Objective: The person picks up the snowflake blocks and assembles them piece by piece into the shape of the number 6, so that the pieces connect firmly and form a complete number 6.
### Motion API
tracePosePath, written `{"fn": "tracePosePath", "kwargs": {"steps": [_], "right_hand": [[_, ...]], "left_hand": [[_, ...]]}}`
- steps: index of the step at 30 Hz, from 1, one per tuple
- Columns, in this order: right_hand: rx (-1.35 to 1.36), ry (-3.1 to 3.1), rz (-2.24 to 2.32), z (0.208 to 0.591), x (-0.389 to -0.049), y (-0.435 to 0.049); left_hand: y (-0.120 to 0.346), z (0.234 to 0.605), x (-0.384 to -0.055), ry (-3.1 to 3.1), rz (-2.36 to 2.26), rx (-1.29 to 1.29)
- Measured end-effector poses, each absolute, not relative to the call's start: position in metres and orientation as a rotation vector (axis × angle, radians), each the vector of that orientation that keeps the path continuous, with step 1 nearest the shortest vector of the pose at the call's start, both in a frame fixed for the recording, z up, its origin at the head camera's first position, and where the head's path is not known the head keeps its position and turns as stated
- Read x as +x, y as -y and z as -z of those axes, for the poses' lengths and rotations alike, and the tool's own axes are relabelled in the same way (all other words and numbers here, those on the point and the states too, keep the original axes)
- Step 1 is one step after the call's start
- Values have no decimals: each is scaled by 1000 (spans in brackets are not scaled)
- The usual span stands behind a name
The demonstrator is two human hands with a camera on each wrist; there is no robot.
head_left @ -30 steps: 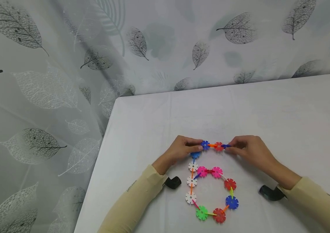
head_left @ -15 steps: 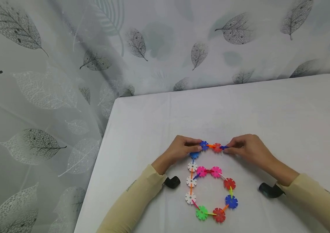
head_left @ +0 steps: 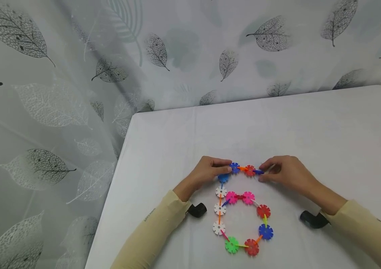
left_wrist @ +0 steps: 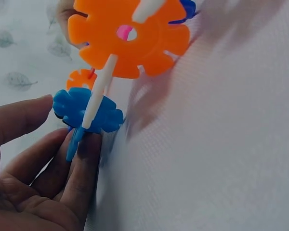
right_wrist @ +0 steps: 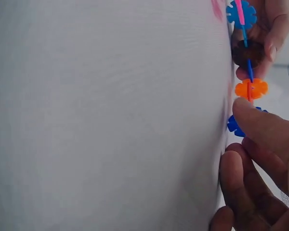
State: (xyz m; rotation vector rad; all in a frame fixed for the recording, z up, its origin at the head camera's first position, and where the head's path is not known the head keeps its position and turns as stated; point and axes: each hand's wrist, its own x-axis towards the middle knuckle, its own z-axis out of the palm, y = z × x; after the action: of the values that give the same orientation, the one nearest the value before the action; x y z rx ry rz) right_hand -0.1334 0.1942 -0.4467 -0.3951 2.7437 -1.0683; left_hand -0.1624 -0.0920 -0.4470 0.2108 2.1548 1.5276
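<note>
A ring-and-hook chain of notched plastic snowflake discs (head_left: 263,211) lies on the white cloth. My left hand (head_left: 204,173) pinches it at the top left, by the light blue snowflake disc (left_wrist: 77,108) and the darker blue one (head_left: 234,167). In the left wrist view, fingertips lie against the light blue disc from below. My right hand (head_left: 284,172) is at the chain's loose upper end, thumb and forefinger spread apart around the dark blue end disc (head_left: 259,172). In the right wrist view, the thumb overlaps that disc and the other fingers curve loosely below it.
The white-covered table (head_left: 163,142) stretches out behind and to the right of the hands. A leaf-patterned curtain (head_left: 190,48) hangs along its back and left side. Black wrist mounts (head_left: 197,210) stick out from both sleeves.
My right thumb and forefinger have parted from their pinch on the dark blue end disc. The chain's upper end has shifted slightly left and down. My left hand keeps its hold.
</note>
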Motion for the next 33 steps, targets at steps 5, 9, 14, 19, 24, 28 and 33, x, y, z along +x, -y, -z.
{"fn": "tracePosePath", "kwargs": {"steps": [5,9,14,19,24,28,33], "right_hand": [[-422,-2700,1105,443,-135,-199],[-437,-2681,1130,441,-135,-201],[-424,-2692,1127,435,-137,-203],[-387,-2747,1136,427,-141,-206],[-367,-2805,1170,418,-143,-209],[-361,-2835,1193,414,-145,-211],[-352,-2862,1217,412,-146,-212]], "left_hand": [[94,444,-165,-2188,-1503,186],[95,441,-167,-2204,-1501,178],[96,439,-167,-2232,-1497,174],[96,436,-168,-2302,-1434,240],[96,432,-168,-2340,-1375,325],[94,426,-167,-2411,-1257,422],[93,411,-168,-2562,-1028,495]]}}
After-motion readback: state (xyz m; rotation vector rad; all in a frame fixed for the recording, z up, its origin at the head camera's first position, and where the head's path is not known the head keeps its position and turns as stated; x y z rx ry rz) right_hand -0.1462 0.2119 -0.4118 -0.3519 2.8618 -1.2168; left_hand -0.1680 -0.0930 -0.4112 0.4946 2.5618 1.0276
